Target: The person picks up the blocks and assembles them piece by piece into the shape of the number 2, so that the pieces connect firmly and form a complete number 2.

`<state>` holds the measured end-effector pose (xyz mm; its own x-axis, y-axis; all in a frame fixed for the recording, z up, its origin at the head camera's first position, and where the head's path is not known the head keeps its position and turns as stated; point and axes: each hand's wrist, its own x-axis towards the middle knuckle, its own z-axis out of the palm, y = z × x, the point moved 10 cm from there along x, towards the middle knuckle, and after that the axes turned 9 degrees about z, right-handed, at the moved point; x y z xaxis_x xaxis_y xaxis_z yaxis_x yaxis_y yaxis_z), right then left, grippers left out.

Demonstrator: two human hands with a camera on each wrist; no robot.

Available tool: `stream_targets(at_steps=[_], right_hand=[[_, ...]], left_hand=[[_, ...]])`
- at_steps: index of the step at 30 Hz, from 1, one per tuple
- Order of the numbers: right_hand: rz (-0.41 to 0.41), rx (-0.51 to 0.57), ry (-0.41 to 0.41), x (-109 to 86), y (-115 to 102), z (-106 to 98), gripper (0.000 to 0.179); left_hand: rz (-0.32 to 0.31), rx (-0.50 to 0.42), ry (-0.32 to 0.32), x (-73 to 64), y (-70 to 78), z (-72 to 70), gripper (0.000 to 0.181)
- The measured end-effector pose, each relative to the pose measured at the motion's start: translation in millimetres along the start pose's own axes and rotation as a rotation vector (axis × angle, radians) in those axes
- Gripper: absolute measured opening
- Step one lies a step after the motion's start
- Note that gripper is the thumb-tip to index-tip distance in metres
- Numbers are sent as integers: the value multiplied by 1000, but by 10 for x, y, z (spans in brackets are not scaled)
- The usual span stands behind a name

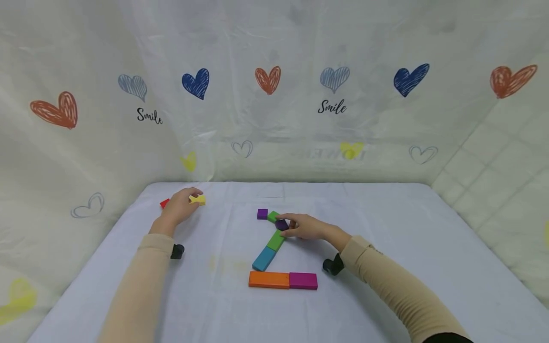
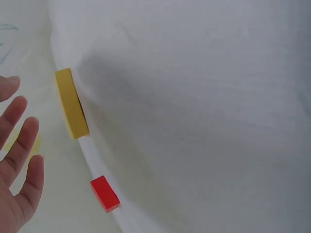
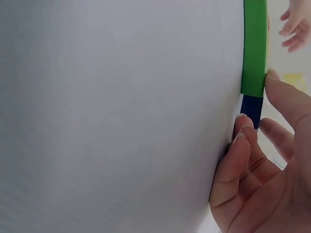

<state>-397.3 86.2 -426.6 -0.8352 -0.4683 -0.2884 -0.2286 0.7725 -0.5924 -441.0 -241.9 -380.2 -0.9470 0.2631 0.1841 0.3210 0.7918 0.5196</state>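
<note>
My left hand [image 1: 179, 206] hovers at the table's far left, fingers spread and empty. Just beyond its fingertips lies a yellow block [image 2: 72, 104], and a red block [image 2: 105, 194] sits on the other side of the hand. Near the middle, my right hand [image 1: 306, 226] has its fingers and thumb around a dark purple block [image 1: 281, 225], which looks dark blue in the right wrist view. That block lies between a small green block [image 1: 272, 216] and a longer green block [image 1: 276, 241]. The right thumb touches the longer green one.
A purple block [image 1: 262, 214] adjoins the small green one. A blue block [image 1: 263, 258] continues the slanted line toward an orange block [image 1: 269, 279] and a magenta block [image 1: 303, 281], laid end to end. A white cloth covers the table [image 1: 377, 214]; a heart-printed curtain hangs behind.
</note>
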Motion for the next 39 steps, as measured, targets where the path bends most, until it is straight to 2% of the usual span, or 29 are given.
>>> stream_targets(at_steps=[5, 12, 17, 22, 27, 39], right_hand=[[17, -2, 9, 4, 24, -9, 61], [9, 5, -1, 1, 9, 9, 60], [20, 1, 5, -8, 9, 6, 61], [16, -4, 7, 8, 9, 16, 61], [26, 6, 0, 13, 20, 11, 61], [18, 4, 3, 7, 13, 20, 60]], left_hand=[[-7, 2, -2, 41, -105, 14, 41], [-42, 60, -11, 88, -237, 45, 41], [-92, 119, -59, 105, -308, 75, 49], [-151, 155, -147, 113, -398, 134, 57], [-163, 150, -212, 119, -384, 159, 59], [-192, 141, -273, 127, -373, 241, 60]])
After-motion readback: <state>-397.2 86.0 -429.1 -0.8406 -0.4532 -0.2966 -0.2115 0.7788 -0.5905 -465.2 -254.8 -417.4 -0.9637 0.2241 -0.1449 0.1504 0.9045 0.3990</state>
